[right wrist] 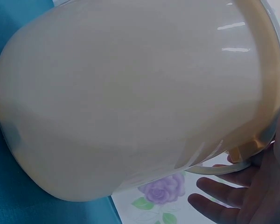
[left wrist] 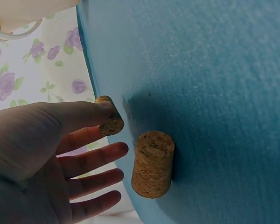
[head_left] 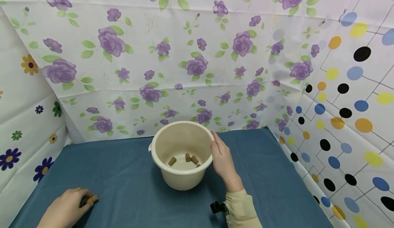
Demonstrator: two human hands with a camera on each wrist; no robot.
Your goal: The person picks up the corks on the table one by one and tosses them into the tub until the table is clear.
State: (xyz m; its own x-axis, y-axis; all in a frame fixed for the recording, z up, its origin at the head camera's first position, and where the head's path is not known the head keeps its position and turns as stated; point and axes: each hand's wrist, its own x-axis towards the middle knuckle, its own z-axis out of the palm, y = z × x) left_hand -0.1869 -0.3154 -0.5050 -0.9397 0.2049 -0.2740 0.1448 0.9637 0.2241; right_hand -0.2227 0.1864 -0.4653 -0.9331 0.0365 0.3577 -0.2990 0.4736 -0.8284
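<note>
My left hand (head_left: 66,207) pinches a small cork (left wrist: 113,125) between thumb and index finger, just above the blue cloth. Its other fingers are spread and hold nothing. A second cork (left wrist: 153,165) stands upright on the cloth beside those fingers. In the head view, the pinched cork (head_left: 93,199) pokes out past the fingertips. A cream plastic bucket (head_left: 183,183) stands at the middle of the table, several corks (head_left: 188,157) lying on its bottom. At the bucket's right side, my right hand (head_left: 223,157) grips the rim, near the handle (right wrist: 219,170), with the lower fingers straight.
Blue cloth (head_left: 123,193) covers the table. Behind it hangs a white sheet with purple flowers (head_left: 197,65). A dotted sheet (head_left: 344,118) borders the right side, and a flowered sheet (head_left: 27,128) the left. A black strap piece (head_left: 217,207) sits at the right wrist.
</note>
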